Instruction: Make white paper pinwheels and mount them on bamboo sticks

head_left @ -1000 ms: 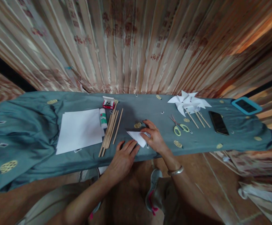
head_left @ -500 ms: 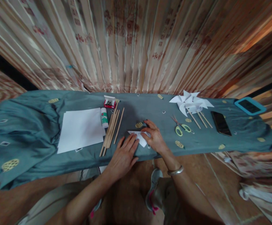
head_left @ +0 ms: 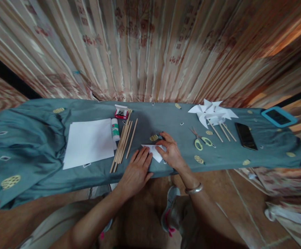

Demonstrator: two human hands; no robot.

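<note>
A small folded piece of white paper [head_left: 156, 154] lies on the cloth-covered table near its front edge. My left hand [head_left: 137, 168] rests flat over the paper's left part, fingers stretched out and nothing gripped. At the paper's upper right, my right hand [head_left: 171, 151] touches it with the thumb, while its index finger reaches out over the cloth. Both hands hide parts of the paper. Several wooden sticks [head_left: 124, 143] lie left of my left hand. Scissors with green handles [head_left: 201, 141] lie open to the right of my right hand.
At left are a stack of white sheets [head_left: 89, 143], a glue stick [head_left: 115, 129] and an open red box [head_left: 121, 112]. White paper pinwheels [head_left: 212, 112] on sticks, a black phone [head_left: 246, 136] and a blue-framed tablet [head_left: 279, 117] lie at right. A curtain [head_left: 145, 52] hangs behind the table.
Almost nothing differs. Both hands stay on the folded paper with only slight finger movement, and the view has shifted a little.
</note>
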